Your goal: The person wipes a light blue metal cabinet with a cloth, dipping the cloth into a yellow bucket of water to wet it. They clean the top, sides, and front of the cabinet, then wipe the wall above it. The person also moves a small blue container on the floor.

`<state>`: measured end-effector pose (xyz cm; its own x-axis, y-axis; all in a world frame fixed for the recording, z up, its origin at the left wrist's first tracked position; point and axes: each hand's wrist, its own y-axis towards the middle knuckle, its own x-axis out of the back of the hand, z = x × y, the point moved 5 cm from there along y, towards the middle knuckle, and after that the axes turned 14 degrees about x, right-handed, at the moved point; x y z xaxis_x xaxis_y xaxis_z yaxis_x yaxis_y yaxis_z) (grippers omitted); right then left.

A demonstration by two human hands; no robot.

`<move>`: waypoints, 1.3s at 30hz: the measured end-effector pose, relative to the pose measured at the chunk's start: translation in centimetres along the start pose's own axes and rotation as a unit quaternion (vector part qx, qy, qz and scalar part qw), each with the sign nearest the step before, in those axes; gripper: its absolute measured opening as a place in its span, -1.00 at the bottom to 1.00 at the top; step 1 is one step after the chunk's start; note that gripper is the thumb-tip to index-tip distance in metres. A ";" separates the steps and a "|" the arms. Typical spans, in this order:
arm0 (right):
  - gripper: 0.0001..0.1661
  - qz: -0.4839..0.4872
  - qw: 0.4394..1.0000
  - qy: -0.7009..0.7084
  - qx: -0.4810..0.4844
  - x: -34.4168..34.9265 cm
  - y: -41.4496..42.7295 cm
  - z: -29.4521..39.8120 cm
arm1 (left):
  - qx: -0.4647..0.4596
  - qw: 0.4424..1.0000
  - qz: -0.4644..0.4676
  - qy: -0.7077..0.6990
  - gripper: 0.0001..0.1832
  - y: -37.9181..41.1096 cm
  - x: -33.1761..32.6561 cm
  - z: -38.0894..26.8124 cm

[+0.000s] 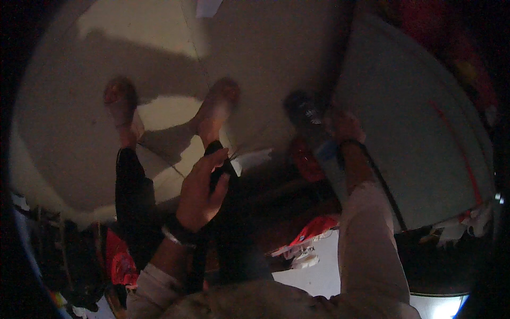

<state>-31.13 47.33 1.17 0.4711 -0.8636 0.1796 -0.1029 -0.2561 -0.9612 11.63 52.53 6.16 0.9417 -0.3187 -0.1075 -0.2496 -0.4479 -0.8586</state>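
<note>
My left hand (pixel 201 189) is in front of my black-trousered leg (pixel 135 183), thumb apart from the fingers. A dark shape shows between them; whether it is a held item or the trouser cloth is unclear. A band (pixel 178 237) circles that wrist. My right hand (pixel 346 125) is dim and blurred at the near side of a grey-green surface (pixel 402 131). Beside it is a dark item with a pale mark (pixel 312 115), and I cannot tell whether the fingers grip it. Just below lie a glossy red item (pixel 306 161) and a small blue piece (pixel 328 150).
My feet (pixel 215 107) stand on a pale floor (pixel 259 48) with sunlit patches. A red strip (pixel 458 151) crosses the grey-green surface. Pale crumpled material (pixel 257 157) lies low at the centre. Red cloth (pixel 314 229) and a white lettered item (pixel 308 275) are nearer my body.
</note>
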 end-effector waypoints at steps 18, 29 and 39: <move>-0.46 -0.134 0.987 -0.087 -0.006 3.0 0.9 -1.4 | -0.028 0.999 -0.009 -0.019 -0.53 0.2 0.5 -0.6; -0.43 -0.237 0.938 -0.243 0.065 15.9 7.1 -1.5 | -0.042 0.999 -0.008 -0.021 -0.56 1.5 0.0 -1.7; -0.46 -0.195 0.971 -0.137 -0.025 7.9 3.3 -2.9 | -0.051 0.998 -0.011 -0.023 -0.54 1.6 0.1 -2.3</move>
<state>-30.31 38.35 0.06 0.6976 -0.5501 0.4590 0.0915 -0.5670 -0.8186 10.78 49.87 5.93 0.9563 -0.2693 -0.1136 -0.2473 -0.5385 -0.8055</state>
